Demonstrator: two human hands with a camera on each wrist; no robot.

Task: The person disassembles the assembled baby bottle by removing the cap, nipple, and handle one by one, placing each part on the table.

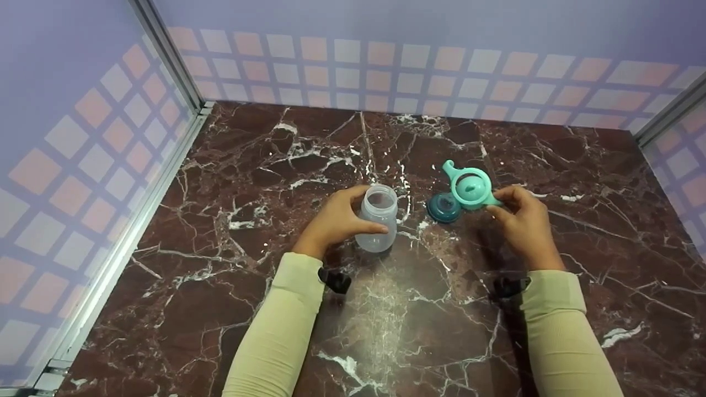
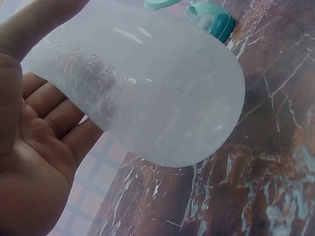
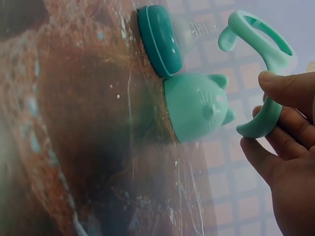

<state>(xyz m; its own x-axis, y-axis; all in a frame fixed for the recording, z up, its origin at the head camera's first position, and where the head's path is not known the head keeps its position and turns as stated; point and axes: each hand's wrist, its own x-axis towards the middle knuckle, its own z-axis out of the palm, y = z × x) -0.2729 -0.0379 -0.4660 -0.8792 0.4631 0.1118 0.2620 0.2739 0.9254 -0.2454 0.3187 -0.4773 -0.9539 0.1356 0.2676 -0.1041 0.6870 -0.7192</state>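
My left hand (image 1: 339, 218) holds a translucent baby bottle (image 1: 383, 212), thumb across the front and fingers behind it. The bottle's mouth is uncovered, and raised measuring marks (image 2: 93, 73) show on its side. My right hand (image 1: 524, 223) pinches a mint-green bottle handle (image 3: 268, 54), a ring with two curved grips, raised off the table. Below the ring, a mint cat-faced cap (image 3: 197, 108) stands on the table and shows through it from above. Touching or nearly touching the cap is a teal collar (image 1: 444, 209) with a clear nipple (image 3: 184, 37) pointing up.
A dark red marble tabletop (image 1: 231, 309) with white veins lies under everything. Purple panels with pink and white squares (image 1: 380, 52) enclose the back and both sides. A metal rail (image 1: 132, 242) runs along the left edge.
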